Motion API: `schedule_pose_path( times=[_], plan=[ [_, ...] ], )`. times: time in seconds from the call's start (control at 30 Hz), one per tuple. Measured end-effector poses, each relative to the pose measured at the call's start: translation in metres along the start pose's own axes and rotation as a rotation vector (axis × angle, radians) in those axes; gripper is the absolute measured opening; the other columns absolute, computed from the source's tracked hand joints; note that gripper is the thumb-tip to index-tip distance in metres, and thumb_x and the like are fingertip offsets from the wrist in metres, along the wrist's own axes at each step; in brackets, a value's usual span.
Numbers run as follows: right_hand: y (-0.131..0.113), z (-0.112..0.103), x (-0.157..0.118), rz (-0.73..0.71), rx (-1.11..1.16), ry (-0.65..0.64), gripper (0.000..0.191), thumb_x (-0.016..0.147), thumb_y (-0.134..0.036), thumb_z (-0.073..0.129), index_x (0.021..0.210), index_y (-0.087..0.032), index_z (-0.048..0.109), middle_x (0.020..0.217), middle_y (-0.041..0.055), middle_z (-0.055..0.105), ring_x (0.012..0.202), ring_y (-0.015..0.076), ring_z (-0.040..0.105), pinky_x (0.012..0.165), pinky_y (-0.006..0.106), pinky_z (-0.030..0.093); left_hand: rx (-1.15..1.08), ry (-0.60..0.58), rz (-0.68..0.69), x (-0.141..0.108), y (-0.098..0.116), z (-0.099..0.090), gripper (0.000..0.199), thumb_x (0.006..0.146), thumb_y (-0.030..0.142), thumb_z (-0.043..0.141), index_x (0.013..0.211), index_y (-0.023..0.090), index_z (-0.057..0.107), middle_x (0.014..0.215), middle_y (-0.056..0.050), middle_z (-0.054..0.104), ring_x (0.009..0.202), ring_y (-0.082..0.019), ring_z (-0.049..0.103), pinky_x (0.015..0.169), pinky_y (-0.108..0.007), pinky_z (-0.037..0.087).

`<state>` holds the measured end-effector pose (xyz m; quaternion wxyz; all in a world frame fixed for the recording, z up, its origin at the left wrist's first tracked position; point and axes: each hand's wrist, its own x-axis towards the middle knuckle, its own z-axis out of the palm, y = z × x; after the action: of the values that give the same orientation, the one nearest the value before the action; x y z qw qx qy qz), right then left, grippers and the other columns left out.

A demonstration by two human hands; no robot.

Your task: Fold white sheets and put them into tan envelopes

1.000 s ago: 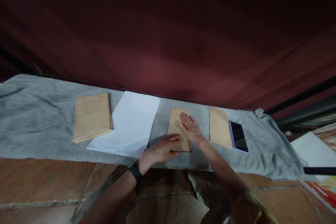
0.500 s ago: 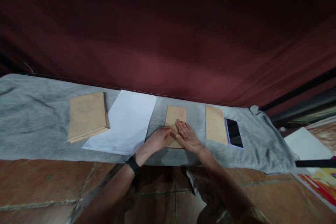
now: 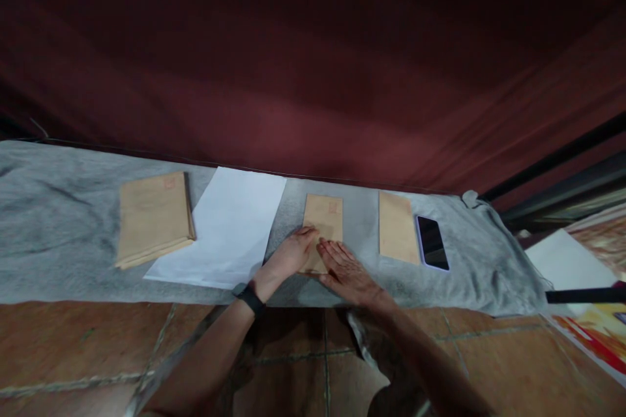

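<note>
Where both hands meet: central envelope (image 3: 320,212), brown, flat on the grey cloth (image 3: 59,221), just below mid-frame; red print at its upper right corner.
Left hand (image 3: 295,251): fingers together and bent, tips on the envelope's middle; whether they pinch it cannot be told.
Right hand (image 3: 349,275): spread flat, palm down across the envelope's lower right part; nothing grasped.
Envelope stack (image 3: 154,212): left of frame, lower right corner overlapping the white paper (image 3: 225,228).
Pale brown piece (image 3: 398,228): right of center, lying flat.
Phone (image 3: 432,242): just beside that piece, screen dark.
Dark red curtain (image 3: 313,111): upper frame.
</note>
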<state>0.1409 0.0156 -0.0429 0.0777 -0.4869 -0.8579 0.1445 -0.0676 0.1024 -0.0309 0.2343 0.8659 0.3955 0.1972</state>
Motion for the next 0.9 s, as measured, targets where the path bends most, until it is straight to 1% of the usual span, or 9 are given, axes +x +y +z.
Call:
schedule_pose_path(
  times=[0.13, 0.2, 0.3, 0.4, 0.53, 0.63, 0.73, 0.8, 0.9],
  plan=[
    [-0.005, 0.0, -0.009, -0.04, 0.033, -0.006, 0.076, 0.104, -0.058, 0.041, 0.165, -0.019, 0.016, 0.169, 0.011, 0.023, 0.157, 0.0242, 0.021, 0.129, 0.049, 0.023, 0.057, 0.028, 0.001, 0.01, 0.002, 0.004, 0.037, 0.094, 0.008, 0.046, 0.122, 0.016, 0.067, 0.128, -0.012, 0.07, 0.122, -0.022, 0.064, 0.108, -0.037, 0.051],
    [-0.006, 0.0, -0.013, -0.065, 0.058, 0.005, 0.075, 0.103, -0.057, 0.044, 0.164, -0.02, 0.021, 0.168, 0.0108, 0.027, 0.156, 0.0238, 0.025, 0.129, 0.049, 0.024, 0.089, 0.04, 0.016, 0.016, 0.003, 0.008, 0.039, 0.094, 0.009, 0.046, 0.126, 0.016, 0.066, 0.133, -0.012, 0.068, 0.127, -0.022, 0.061, 0.111, -0.039, 0.049],
    [-0.006, 0.001, -0.016, -0.074, 0.126, 0.049, 0.064, 0.102, -0.049, 0.051, 0.159, -0.023, 0.037, 0.162, 0.009, 0.042, 0.151, 0.023, 0.037, 0.128, 0.05, 0.027, 0.128, 0.046, 0.046, 0.025, 0.006, 0.015, 0.042, 0.096, 0.016, 0.048, 0.136, 0.018, 0.06, 0.145, -0.012, 0.061, 0.139, -0.022, 0.052, 0.119, -0.043, 0.041],
    [-0.005, 0.002, -0.014, -0.054, 0.219, 0.107, 0.05, 0.1, -0.039, 0.055, 0.148, -0.026, 0.054, 0.151, 0.0055, 0.057, 0.143, 0.0212, 0.049, 0.126, 0.049, 0.031, 0.187, 0.032, 0.052, 0.034, 0.008, 0.025, 0.044, 0.099, 0.025, 0.047, 0.142, 0.018, 0.055, 0.153, -0.012, 0.054, 0.147, -0.023, 0.043, 0.123, -0.046, 0.032],
    [-0.002, 0.002, -0.01, -0.065, 0.318, 0.156, 0.04, 0.097, -0.03, 0.057, 0.136, -0.029, 0.066, 0.143, 0.0027, 0.065, 0.138, 0.0196, 0.056, 0.124, 0.047, 0.034, 0.272, 0.018, 0.046, 0.046, 0.008, 0.038, 0.049, 0.103, 0.033, 0.043, 0.15, 0.019, 0.047, 0.16, -0.011, 0.045, 0.151, -0.025, 0.035, 0.125, -0.05, 0.025],
    [0.0, 0.002, -0.006, -0.093, 0.377, 0.185, 0.034, 0.097, -0.026, 0.056, 0.126, -0.029, 0.072, 0.135, 0.002, 0.07, 0.131, 0.0185, 0.061, 0.119, 0.044, 0.041, 0.294, 0.014, 0.054, 0.054, 0.007, 0.044, 0.052, 0.103, 0.036, 0.041, 0.153, 0.022, 0.044, 0.163, -0.009, 0.042, 0.152, -0.025, 0.034, 0.126, -0.051, 0.022],
    [-0.001, -0.001, -0.002, -0.109, 0.398, 0.199, 0.029, 0.098, -0.027, 0.055, 0.118, -0.029, 0.076, 0.129, 0.0028, 0.074, 0.125, 0.0191, 0.066, 0.11, 0.041, 0.048, 0.302, 0.007, 0.048, 0.061, 0.008, 0.047, 0.054, 0.104, 0.039, 0.038, 0.155, 0.02, 0.042, 0.163, -0.01, 0.04, 0.153, -0.025, 0.032, 0.127, -0.05, 0.019],
    [-0.003, -0.004, 0.001, -0.112, 0.386, 0.182, 0.027, 0.099, -0.027, 0.055, 0.115, -0.03, 0.076, 0.127, 0.0027, 0.075, 0.123, 0.019, 0.067, 0.107, 0.039, 0.049, 0.31, 0.011, 0.024, 0.066, 0.009, 0.048, 0.056, 0.105, 0.041, 0.037, 0.156, 0.019, 0.041, 0.164, -0.01, 0.039, 0.154, -0.025, 0.031, 0.128, -0.05, 0.017],
    [-0.007, -0.008, 0.003, -0.105, 0.365, 0.133, 0.026, 0.099, -0.024, 0.057, 0.115, -0.03, 0.076, 0.129, 0.0012, 0.074, 0.122, 0.0177, 0.066, 0.106, 0.038, 0.048, 0.315, 0.024, -0.015, 0.074, 0.011, 0.051, 0.057, 0.104, 0.043, 0.037, 0.156, 0.019, 0.04, 0.164, -0.01, 0.038, 0.154, -0.025, 0.029, 0.128, -0.049, 0.014]
  ],
)
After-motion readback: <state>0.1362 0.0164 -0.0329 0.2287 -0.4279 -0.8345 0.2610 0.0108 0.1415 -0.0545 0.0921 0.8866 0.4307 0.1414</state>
